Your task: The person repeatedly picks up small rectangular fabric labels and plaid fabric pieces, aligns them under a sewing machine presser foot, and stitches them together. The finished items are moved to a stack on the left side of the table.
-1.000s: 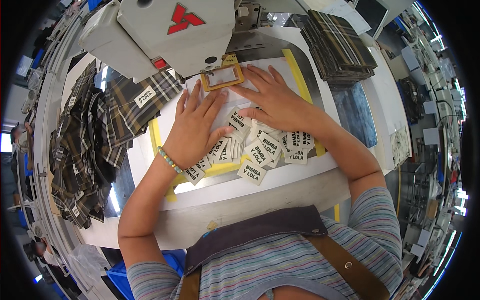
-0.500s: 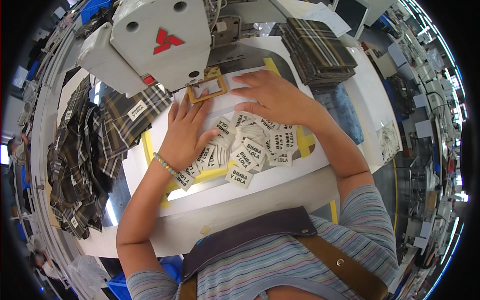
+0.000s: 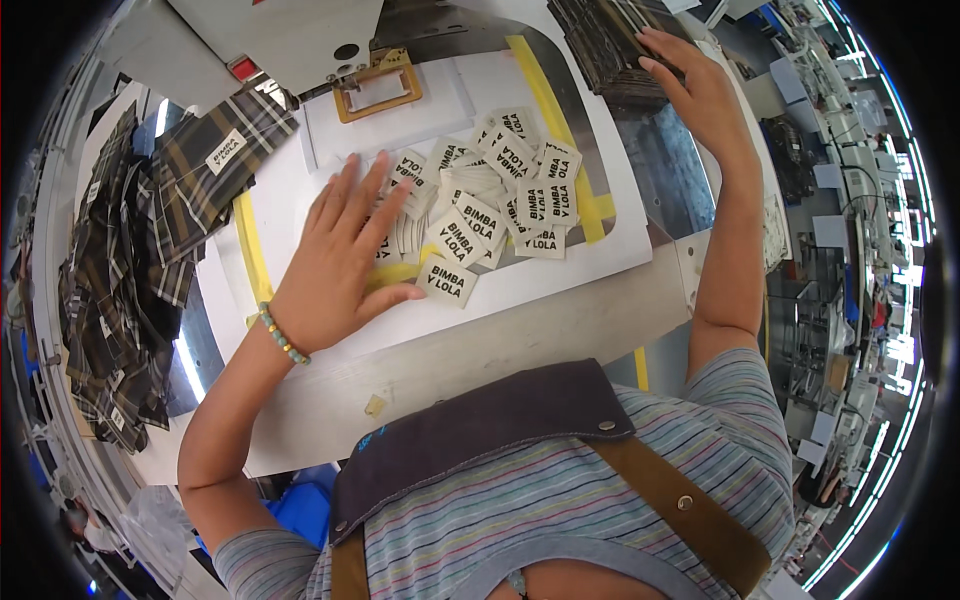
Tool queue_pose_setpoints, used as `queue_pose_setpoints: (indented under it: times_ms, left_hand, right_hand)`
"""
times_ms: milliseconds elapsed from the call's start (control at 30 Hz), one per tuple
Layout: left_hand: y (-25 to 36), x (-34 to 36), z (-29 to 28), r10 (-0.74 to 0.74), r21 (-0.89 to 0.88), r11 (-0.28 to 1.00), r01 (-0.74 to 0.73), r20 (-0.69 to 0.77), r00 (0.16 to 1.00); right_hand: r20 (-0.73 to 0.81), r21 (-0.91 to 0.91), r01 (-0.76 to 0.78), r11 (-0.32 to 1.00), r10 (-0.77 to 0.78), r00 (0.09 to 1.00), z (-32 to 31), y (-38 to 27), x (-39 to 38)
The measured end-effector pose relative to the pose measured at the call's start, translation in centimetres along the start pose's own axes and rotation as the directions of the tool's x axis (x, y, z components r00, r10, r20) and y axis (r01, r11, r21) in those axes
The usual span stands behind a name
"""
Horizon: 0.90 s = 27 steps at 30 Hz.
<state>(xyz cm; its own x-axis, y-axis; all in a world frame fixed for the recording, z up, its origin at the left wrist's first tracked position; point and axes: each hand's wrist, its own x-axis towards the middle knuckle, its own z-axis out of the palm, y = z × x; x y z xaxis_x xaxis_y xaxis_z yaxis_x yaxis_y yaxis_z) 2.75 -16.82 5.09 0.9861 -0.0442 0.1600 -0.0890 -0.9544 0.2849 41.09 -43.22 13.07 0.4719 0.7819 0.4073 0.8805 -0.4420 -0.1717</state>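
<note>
My left hand [image 3: 340, 260] lies open with spread fingers on the white work sheet, its fingertips at the left side of a loose heap of square white printed labels [image 3: 480, 220]. My right hand [image 3: 700, 95] is up at the right, fingertips and thumb apart on the near edge of a neat stack of folded plaid fabric [image 3: 590, 40]. Between the hands, beyond the labels, a small yellow rectangular frame [image 3: 380, 115] sits under the white machine head [image 3: 285, 35], with a clear plastic sheet beneath. Yellow tape [image 3: 535, 85] runs along the sheet's sides.
A loose pile of plaid pieces [image 3: 110, 290], some bearing white labels, covers the table's left side. A blue bin [image 3: 305, 505] shows below the table's front edge [image 3: 270, 450]. Rows of other workstations line both rims of the view.
My right hand has left the yellow frame and moved up and right onto the fabric stack. My left hand has drawn back from the frame toward the labels. The view has shifted.
</note>
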Motion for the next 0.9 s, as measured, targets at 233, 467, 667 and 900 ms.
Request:
queue_pose_setpoints:
  times_ms: [233,467,667,900]
  left_hand:
    - [2.1,3.5,2.3,0.074,-0.054,0.996,-0.076,-0.032,0.997]
    - [1.7,3.8,0.6,0.065,-0.098,0.992,-0.078,-0.124,0.990]
    - [0.8,3.2,-2.8,0.020,-0.122,0.991,-0.049,-0.233,0.972]
    - [0.6,3.6,-3.7,-0.050,-0.242,0.970,-0.016,-0.265,0.963]
  right_hand:
    - [-0.178,-0.135,0.109,0.985,-0.132,0.975,1.8,1.3,0.5]
    - [-0.237,0.015,0.039,0.999,-0.034,0.971,1.9,0.9,1.0]
    - [-0.092,0.174,-0.043,0.984,0.060,0.994,-0.2,1.9,1.5]
    - [-0.285,0.149,0.058,0.987,-0.014,0.959,-0.9,-1.1,4.9]
